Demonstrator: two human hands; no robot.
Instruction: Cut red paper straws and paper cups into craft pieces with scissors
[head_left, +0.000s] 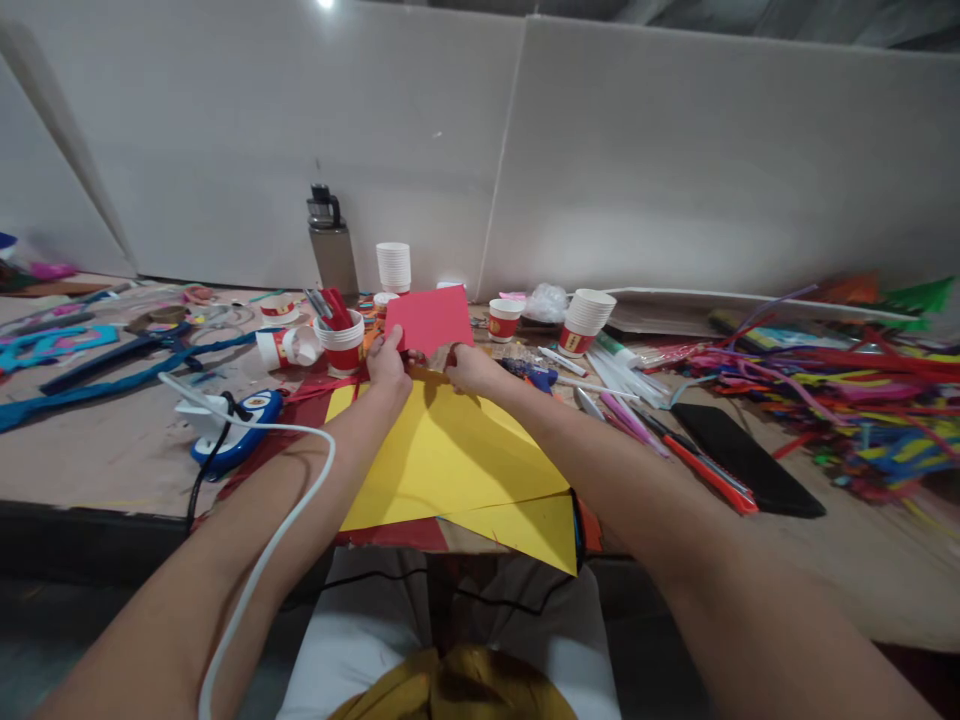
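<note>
A sheet of red paper (429, 318) is held up over the table's middle, tilted towards me. My left hand (388, 365) grips its lower left corner, thumb on the front. At the lower right edge is my right hand (472, 370), its fingers curled closed. A small brownish, shiny bit shows between the hands, too blurred to name. Below them, overlapping yellow paper sheets (457, 450) lie flat, one corner hanging over the table's front edge.
Left of the papers are a cup of red-handled tools (341, 345) and a blue power strip (236, 435) with a white cable (326, 450) crossing my left arm. Rightward lie stacked paper cups (586, 322), a red cutter (709, 475), a black phone (746, 460) and colourful pipe cleaners (870, 390).
</note>
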